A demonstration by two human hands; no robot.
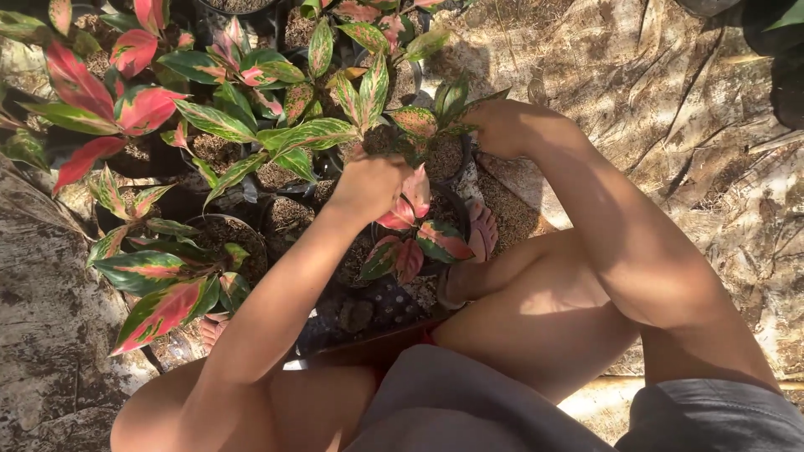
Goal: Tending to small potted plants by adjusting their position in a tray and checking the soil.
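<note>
I squat over a cluster of black pots holding plants with red, pink and green leaves. My left hand (368, 182) is closed around the stem of a small plant (410, 230) in the black pot (456, 201) between my knees. My right hand (494, 125) reaches just past it and rests closed at the base of a green-leaved plant (431, 121) in the pot behind; what its fingers grip is hidden by leaves. Loose soil fills the pots.
More potted plants (159, 280) with red-green leaves crowd the left and top. Dry husk mulch and weathered ground (670, 100) spread to the right. My sandalled foot (481, 230) sits beside the near pot. A rough concrete surface (42, 318) lies at the left.
</note>
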